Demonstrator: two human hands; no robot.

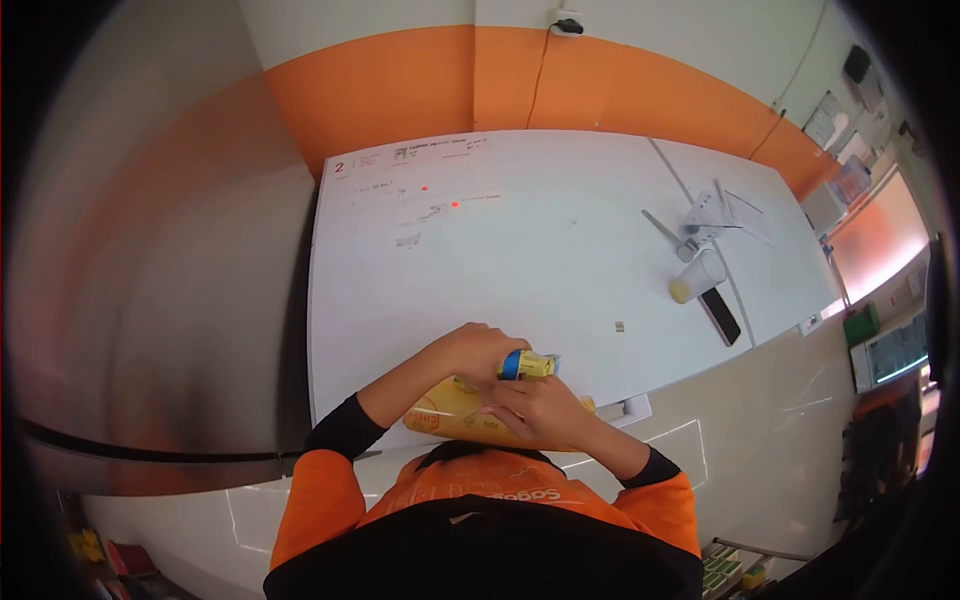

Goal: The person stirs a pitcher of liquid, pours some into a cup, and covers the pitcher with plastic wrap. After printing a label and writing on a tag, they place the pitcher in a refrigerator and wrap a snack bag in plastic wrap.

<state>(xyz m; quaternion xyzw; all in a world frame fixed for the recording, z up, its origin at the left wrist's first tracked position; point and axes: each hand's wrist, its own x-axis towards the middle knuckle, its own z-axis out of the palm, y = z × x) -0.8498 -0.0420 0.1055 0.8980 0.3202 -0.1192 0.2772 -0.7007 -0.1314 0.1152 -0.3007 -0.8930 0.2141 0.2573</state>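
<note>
A large yellow bag (455, 415) with printing lies at the near edge of the white table, close against the orange shirt. Above its upper part, my left hand (483, 355) is closed around a small yellow item with a blue band (527, 366), which sticks out to the right of the fingers. My right hand (538, 408) rests just below that item, over the bag, its fingers curled and pointing left. Whether these fingers pinch the bag or something small is hidden.
On the white table (520, 260) at the right are a clear cup (698, 277) on its side, a black phone (720, 317), a power strip (706, 215), papers (745, 215) and a small packet (619, 327). A metal surface (170, 250) stands at the left.
</note>
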